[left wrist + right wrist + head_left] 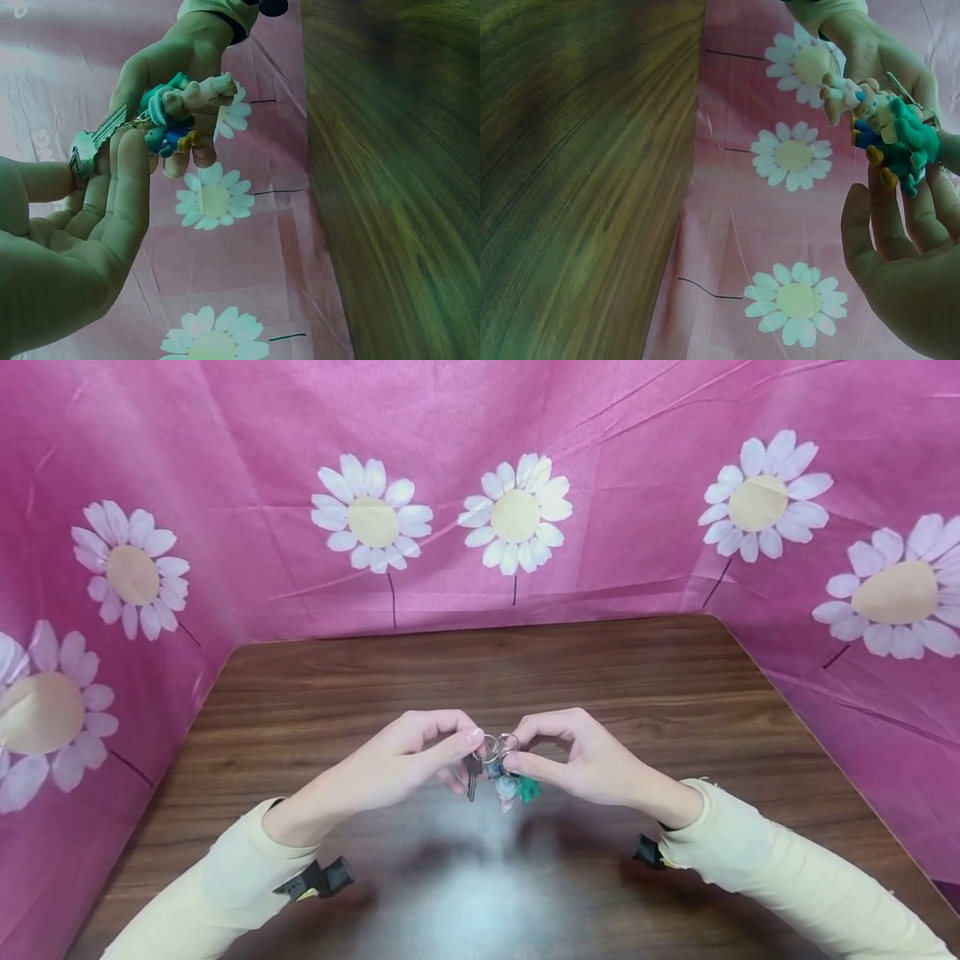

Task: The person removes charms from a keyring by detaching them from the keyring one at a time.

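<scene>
Over the middle of the table, my two hands hold a small bunch of metal key rings (491,746) between them. On the left side, my left hand (405,762) pinches a ring with thumb and forefinger; a silver key (91,144) hangs by its fingers. My right hand (588,764) pinches the rings from the other side with thumb and forefinger. Small figurine charms dangle below: a green one (915,139), a blue one with yellow feet (176,141) and a pale pinkish one (199,94). The fingertips partly hide where the rings join.
A dark brown wood-grain table (337,677) lies under both hands, with a bright light reflection near its front. Pink cloth (247,435) printed with white daisies surrounds it at the back and both sides. Black wrist devices (322,878) sit at both cream sleeves.
</scene>
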Available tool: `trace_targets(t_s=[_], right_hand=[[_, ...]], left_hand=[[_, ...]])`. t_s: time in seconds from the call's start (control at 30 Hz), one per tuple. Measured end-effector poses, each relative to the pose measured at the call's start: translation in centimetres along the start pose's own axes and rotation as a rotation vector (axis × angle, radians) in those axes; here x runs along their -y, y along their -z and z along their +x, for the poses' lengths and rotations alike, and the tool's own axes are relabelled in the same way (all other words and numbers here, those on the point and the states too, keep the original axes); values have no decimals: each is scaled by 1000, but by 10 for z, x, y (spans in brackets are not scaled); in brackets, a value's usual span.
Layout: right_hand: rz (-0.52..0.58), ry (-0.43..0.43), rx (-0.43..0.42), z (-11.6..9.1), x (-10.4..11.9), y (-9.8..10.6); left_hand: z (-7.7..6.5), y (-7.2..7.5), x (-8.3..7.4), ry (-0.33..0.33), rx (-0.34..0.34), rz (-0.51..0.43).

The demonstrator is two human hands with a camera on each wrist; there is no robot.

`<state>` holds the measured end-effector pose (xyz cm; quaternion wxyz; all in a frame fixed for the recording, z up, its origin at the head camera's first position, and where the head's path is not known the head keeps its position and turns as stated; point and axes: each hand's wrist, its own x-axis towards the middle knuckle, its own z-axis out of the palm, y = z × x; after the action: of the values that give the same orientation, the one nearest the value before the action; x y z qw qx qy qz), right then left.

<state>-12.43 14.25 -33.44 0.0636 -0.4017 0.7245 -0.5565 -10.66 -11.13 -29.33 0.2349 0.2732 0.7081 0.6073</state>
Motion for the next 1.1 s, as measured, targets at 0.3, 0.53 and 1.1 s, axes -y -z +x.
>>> trace_targets(t_s=[0.3, 0.53, 1.1], right_hand=[[-34, -31, 32, 1, 0, 6], [-32, -74, 14, 3, -2, 3], [31, -95, -41, 12, 4, -4]], left_hand=[[0, 4, 4, -67, -39, 183], [-1, 10, 9, -183, -120, 459], [-1, 9, 8, -257, -125, 407]])
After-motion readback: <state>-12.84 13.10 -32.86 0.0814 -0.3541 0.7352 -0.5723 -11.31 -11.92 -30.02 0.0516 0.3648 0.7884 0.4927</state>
